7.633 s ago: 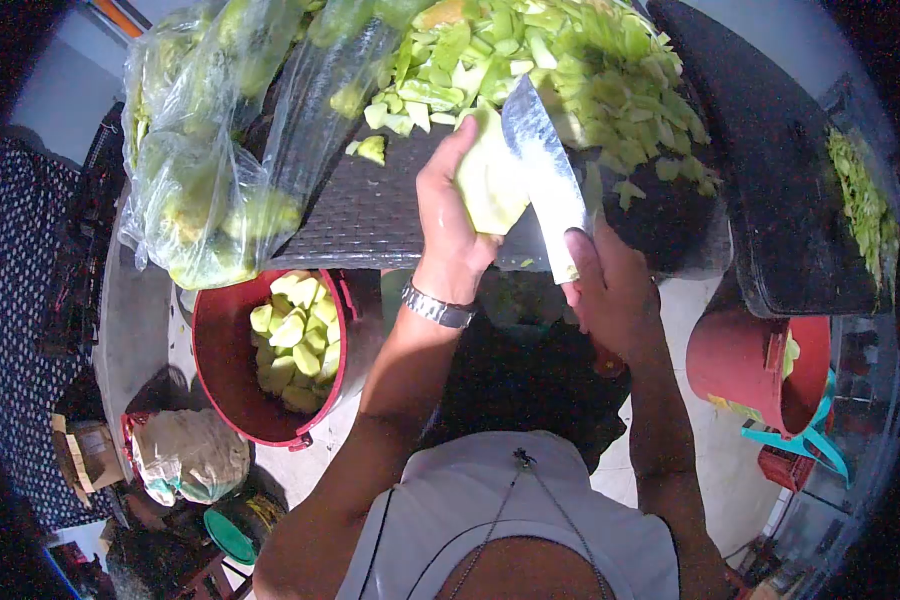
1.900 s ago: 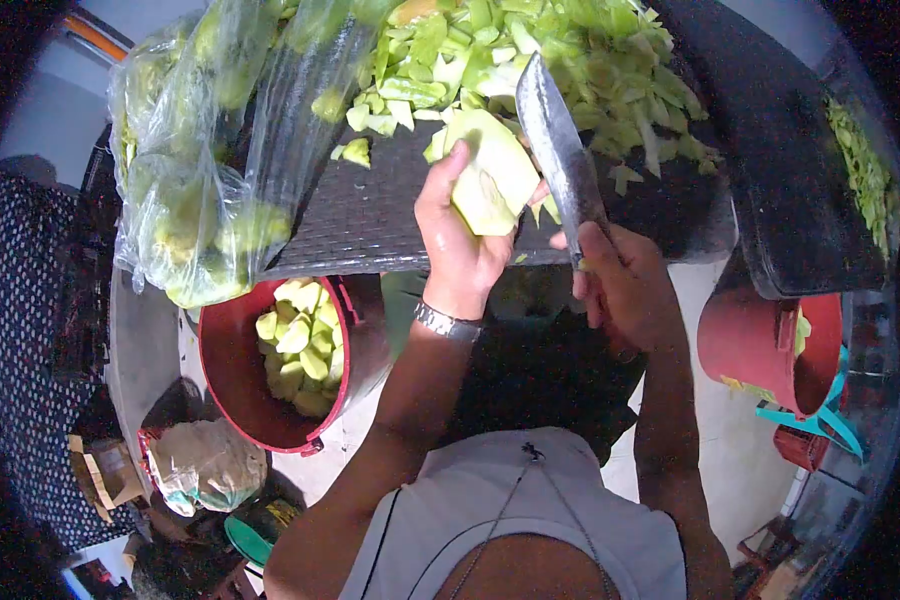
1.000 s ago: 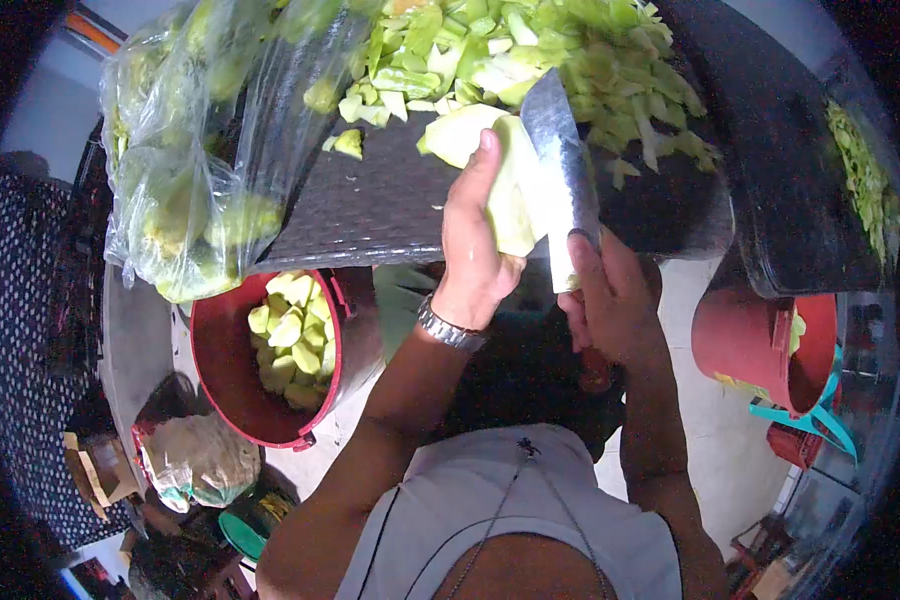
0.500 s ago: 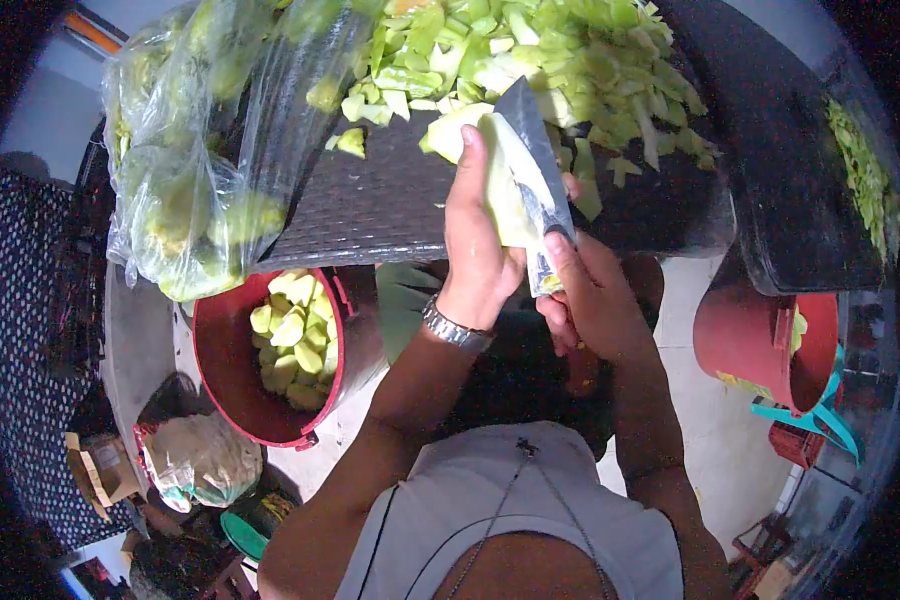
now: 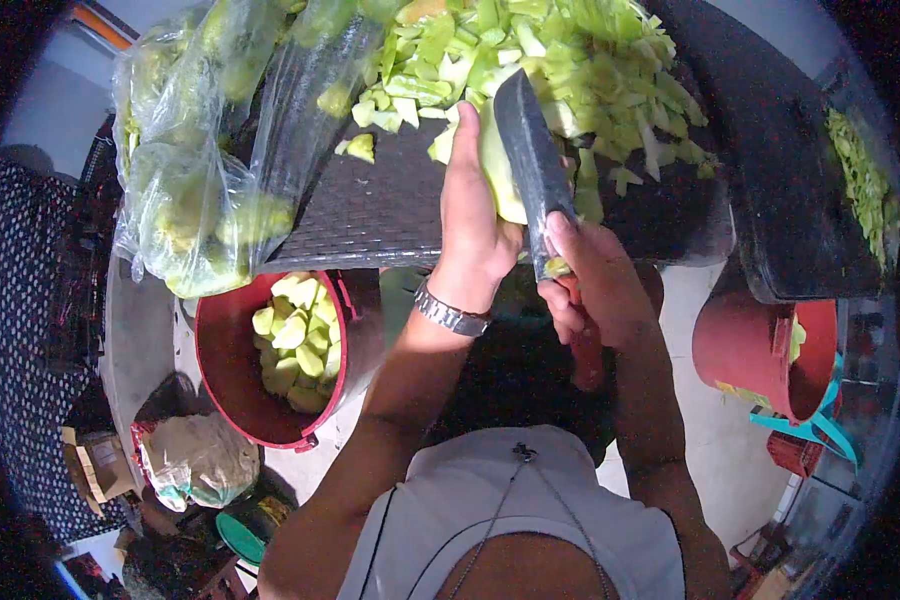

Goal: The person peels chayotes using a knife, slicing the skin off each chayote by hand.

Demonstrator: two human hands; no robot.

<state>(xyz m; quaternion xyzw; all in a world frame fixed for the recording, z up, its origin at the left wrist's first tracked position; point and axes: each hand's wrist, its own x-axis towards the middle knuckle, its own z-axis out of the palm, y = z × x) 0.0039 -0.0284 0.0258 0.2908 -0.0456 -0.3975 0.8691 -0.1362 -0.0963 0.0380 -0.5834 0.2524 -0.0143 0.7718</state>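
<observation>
Over the near edge of a dark woven table (image 5: 370, 215), my left hand (image 5: 472, 210) grips a pale green peeled fruit (image 5: 500, 170), thumb up along its side. My right hand (image 5: 595, 275) is closed round the reddish handle of a broad knife (image 5: 532, 150). The blade points away from me and lies against the fruit's right side, hiding part of it. A strip of green peel (image 5: 588, 190) is just right of the blade. Beyond the hands a large heap of green peelings (image 5: 610, 80) covers the far part of the table.
Clear plastic bags of green fruit (image 5: 190, 190) lie at the table's left. Below them stands a red bucket (image 5: 340, 400) with peeled pieces (image 5: 295, 335). At the right are a black chair-like panel (image 5: 770, 180) and another red bucket (image 5: 740, 350). A small scrap (image 5: 360, 148) lies nearby.
Since half a second ago the knife has turned more upright, its blade now covering more of the fruit. The fruit has turned in my left hand and shows a narrower side.
</observation>
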